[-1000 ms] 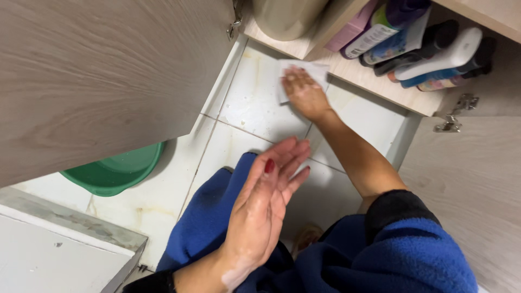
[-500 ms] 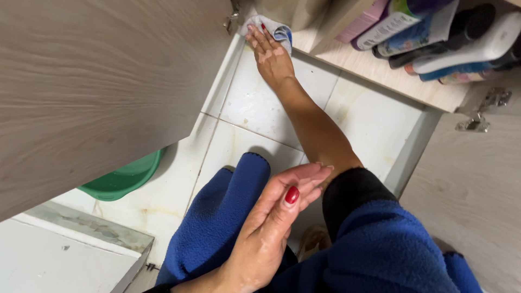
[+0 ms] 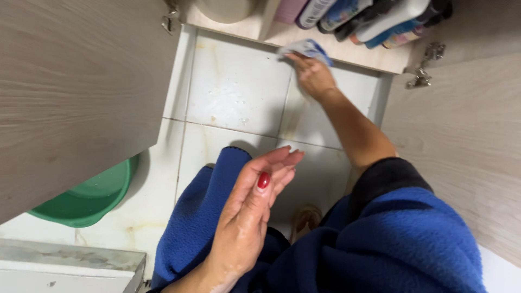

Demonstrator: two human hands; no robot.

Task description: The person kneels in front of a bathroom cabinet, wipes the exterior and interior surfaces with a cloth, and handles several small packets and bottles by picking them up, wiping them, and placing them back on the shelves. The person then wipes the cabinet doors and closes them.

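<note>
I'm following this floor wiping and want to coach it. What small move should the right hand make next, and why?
Probably draw the cloth back toward the body over the tile. The right hand presses it at the far edge, against the cabinet base, and the tile nearer the knee looks stained. The left hand is open and empty.

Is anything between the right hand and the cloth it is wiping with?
No. The right hand rests directly on the cloth at the cabinet shelf edge; nothing visible lies between them. The left hand is held apart, empty.
</note>
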